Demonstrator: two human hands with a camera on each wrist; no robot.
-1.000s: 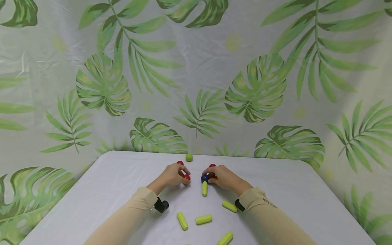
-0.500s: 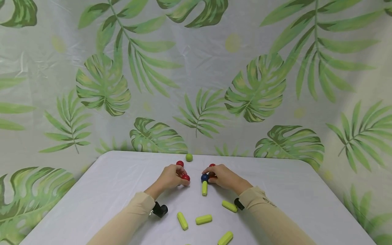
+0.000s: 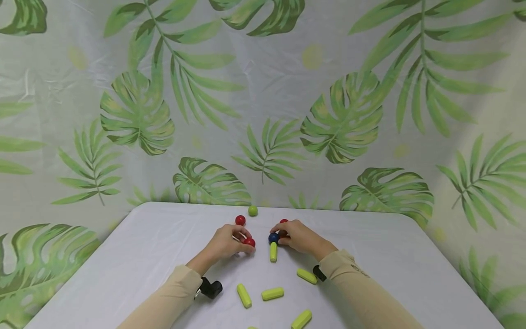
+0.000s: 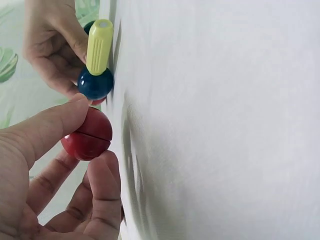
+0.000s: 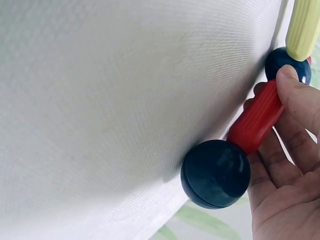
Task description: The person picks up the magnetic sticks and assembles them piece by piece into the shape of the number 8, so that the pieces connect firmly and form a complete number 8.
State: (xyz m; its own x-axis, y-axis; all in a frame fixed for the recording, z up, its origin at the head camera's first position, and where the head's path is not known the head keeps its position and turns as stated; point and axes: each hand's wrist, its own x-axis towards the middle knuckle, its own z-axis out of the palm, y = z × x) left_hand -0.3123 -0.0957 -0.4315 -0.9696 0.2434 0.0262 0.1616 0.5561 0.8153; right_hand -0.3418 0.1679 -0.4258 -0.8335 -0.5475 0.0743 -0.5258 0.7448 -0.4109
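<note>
My left hand [image 3: 225, 243] pinches a glossy red ball [image 4: 89, 134] with a seam line between thumb and fingertips. Facing it, my right hand [image 3: 302, 236] grips a ribbed red rod [image 5: 256, 117], its thumb tip over the joint with a dark blue ball [image 5: 285, 62]. A second dark blue ball [image 5: 216, 173] sits on the rod's other end; in the head view the hand hides it. From the first blue ball a yellow-green rod [image 3: 273, 252] points towards me. Beyond the right fingers a red ball [image 3: 283, 221] partly shows.
Another red ball [image 3: 240, 220] and a green ball [image 3: 252, 210] lie towards the table's back edge. Several loose yellow-green rods [image 3: 273, 294] are scattered nearer me on the white tabletop [image 3: 123, 260]. A leaf-patterned curtain [image 3: 263, 91] stands behind.
My left hand has drawn slightly left and towards me with its red ball, away from the blue ball. The red ball behind it is now fully uncovered. The right hand stays nearly still.
</note>
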